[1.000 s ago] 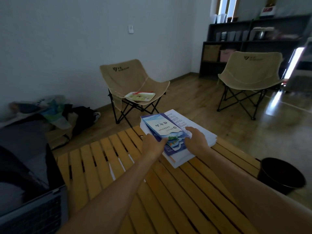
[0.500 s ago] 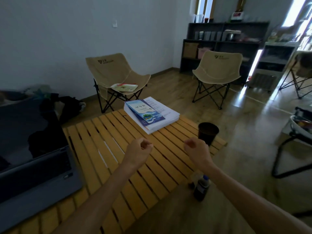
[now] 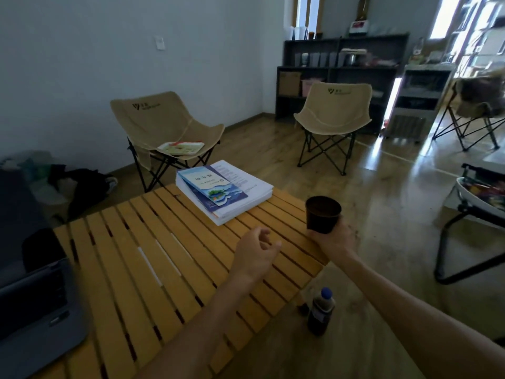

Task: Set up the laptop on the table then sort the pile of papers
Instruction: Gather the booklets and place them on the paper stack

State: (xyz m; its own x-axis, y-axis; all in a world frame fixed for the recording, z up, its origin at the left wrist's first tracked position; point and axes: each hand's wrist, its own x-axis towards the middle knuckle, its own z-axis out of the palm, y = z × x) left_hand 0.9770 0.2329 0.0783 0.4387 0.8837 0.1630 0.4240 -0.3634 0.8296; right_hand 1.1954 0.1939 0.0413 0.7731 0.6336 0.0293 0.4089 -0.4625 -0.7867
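Gripping the dark cup (image 3: 323,213) at the table (image 3: 153,269) edge is the right hand (image 3: 332,237) — left hand (image 3: 255,254) hovers loosely curled, holding nothing, near the papers (image 3: 222,190).

Looks like a casual lounge or break room, maybe in an office or shared studio, w/ camping-style furniture. Low slatted yellow wooden tabletop (image 3: 153,269) in the middle, two beige canvas folding chairs on black frames (image 3: 166,127) (image 3: 334,110) facing it, a third dark-draped folding chair (image 3: 478,105) at far right. Glossy wood-look floor (image 3: 396,187), plain pale grey wall w/ a white switch plate (image 3: 159,42). Dark open shelving unit (image 3: 341,72) along the back holds boxes, cups and misc. items, too dim to tell apart. Grey open laptop (image 3: 35,305) and thick stack of white printed papers w/ blue brochure on top (image 3: 221,187) suggest desk work done informally.
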